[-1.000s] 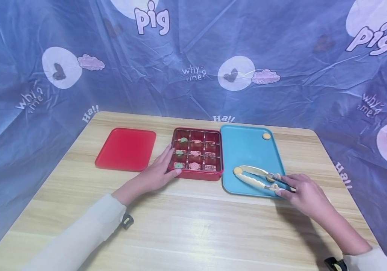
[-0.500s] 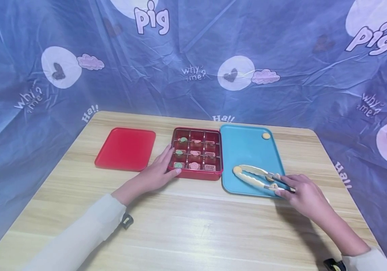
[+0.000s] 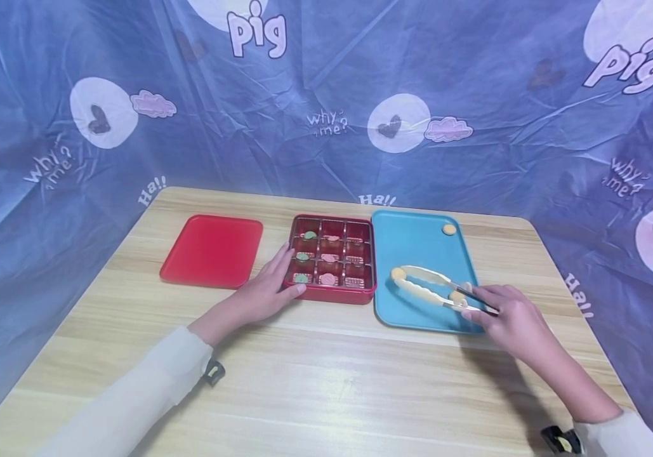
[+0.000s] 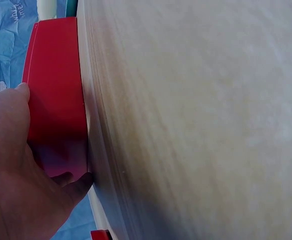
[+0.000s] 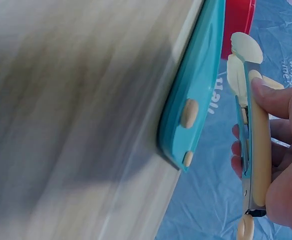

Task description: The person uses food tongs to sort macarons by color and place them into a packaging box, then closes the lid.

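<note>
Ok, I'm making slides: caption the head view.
Right hand holds tongs gripping a cookie over a blue tray; left hand touches a red box.

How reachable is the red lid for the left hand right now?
Probably yes: the left hand rests against the red box, and the red lid lies flat nearby, with nothing on it or between them.

Underneath, a pale wood-grained bench (image 3: 286, 393) with rounded far corners and a soft glare. Behind and along both sides, creased blue cloth (image 3: 280, 165), printed with white "pig" lettering (image 3: 256, 30) near the top, pale discs (image 3: 412, 117) bearing dark hearts (image 3: 390, 127), pink clouds (image 3: 448, 129) just right of two discs, small "why me?" lettering (image 3: 327, 123) and, low down, "Ha!!" (image 3: 377, 200) close to the bench's edges.
</note>
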`<state>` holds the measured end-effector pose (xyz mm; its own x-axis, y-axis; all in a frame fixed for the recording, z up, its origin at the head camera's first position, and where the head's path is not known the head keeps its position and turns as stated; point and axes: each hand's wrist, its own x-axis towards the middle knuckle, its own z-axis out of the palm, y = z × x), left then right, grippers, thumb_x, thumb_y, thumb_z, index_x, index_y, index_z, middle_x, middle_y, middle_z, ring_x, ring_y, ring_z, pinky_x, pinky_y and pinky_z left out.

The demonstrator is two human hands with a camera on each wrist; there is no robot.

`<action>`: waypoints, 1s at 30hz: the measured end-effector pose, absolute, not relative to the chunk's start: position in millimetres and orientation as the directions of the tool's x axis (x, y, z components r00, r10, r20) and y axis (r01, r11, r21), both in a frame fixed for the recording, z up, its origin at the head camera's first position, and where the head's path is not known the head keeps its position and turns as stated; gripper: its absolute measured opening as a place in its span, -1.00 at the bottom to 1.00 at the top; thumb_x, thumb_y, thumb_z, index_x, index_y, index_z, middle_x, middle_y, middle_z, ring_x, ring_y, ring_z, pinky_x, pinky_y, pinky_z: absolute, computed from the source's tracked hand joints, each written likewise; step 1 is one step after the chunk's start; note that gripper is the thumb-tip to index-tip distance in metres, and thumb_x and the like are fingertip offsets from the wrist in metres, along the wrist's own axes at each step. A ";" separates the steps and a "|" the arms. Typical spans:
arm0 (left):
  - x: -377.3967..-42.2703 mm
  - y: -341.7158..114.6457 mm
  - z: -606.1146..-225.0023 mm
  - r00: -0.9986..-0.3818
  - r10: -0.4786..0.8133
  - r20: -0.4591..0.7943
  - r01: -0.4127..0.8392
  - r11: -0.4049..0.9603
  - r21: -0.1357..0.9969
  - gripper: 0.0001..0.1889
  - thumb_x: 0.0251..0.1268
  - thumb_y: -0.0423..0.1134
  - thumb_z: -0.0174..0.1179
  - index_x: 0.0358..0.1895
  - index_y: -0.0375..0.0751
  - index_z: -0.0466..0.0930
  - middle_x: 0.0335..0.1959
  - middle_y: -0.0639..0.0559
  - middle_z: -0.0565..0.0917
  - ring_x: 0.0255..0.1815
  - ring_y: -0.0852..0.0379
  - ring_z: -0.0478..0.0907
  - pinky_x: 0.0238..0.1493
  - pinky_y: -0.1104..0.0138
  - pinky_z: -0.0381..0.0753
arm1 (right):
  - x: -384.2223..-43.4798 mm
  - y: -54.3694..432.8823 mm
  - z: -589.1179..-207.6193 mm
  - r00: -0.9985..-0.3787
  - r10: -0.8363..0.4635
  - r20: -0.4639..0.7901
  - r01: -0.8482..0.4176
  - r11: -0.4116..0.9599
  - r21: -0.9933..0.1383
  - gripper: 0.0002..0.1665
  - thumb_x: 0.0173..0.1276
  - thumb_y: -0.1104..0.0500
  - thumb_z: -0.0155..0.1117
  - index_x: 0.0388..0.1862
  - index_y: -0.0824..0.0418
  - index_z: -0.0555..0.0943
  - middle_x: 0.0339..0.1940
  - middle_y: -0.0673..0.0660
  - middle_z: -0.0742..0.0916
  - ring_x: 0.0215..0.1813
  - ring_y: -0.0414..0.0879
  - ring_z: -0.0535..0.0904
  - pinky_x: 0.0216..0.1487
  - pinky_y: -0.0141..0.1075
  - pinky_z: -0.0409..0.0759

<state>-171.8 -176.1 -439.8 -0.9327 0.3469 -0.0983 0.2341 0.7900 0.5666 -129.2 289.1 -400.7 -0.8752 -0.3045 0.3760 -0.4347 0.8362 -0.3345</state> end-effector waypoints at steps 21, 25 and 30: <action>-172.4 -176.6 -439.9 -0.931 0.350 -0.106 0.232 0.790 0.568 0.02 0.36 0.48 -0.11 0.66 0.09 -0.36 0.69 0.15 -0.38 0.70 -0.06 -0.25 0.52 -0.24 0.12 | -132.4 253.4 -379.1 -0.875 -0.353 0.330 -0.468 0.790 -0.397 -0.37 0.17 0.17 0.56 0.19 0.42 0.63 0.03 0.34 0.75 0.10 0.24 0.61 0.02 0.18 0.58; -172.3 -176.2 -440.1 -0.931 0.348 -0.110 0.228 0.790 0.570 0.02 0.36 0.48 -0.10 0.66 0.10 -0.37 0.69 0.14 -0.38 0.70 -0.05 -0.26 0.52 -0.24 0.12 | -134.0 248.4 -379.8 -0.857 -0.376 0.351 -0.499 0.774 -0.390 -0.37 0.14 0.19 0.58 0.18 0.41 0.65 0.02 0.34 0.75 0.08 0.24 0.62 -0.01 0.18 0.59; -171.7 -175.6 -439.7 -0.931 0.346 -0.114 0.225 0.792 0.567 0.02 0.36 0.47 -0.09 0.66 0.11 -0.37 0.69 0.15 -0.38 0.70 -0.05 -0.25 0.51 -0.26 0.12 | -136.0 243.2 -381.3 -0.841 -0.396 0.368 -0.524 0.765 -0.374 -0.37 0.11 0.21 0.60 0.16 0.40 0.66 -0.01 0.31 0.76 0.06 0.21 0.64 -0.04 0.16 0.62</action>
<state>-171.7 -175.6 -439.7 -0.9313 0.3459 -0.1141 0.2247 0.7922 0.5673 -136.0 243.2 -381.3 -0.8411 -0.3962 0.3682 -0.5241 0.7651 -0.3740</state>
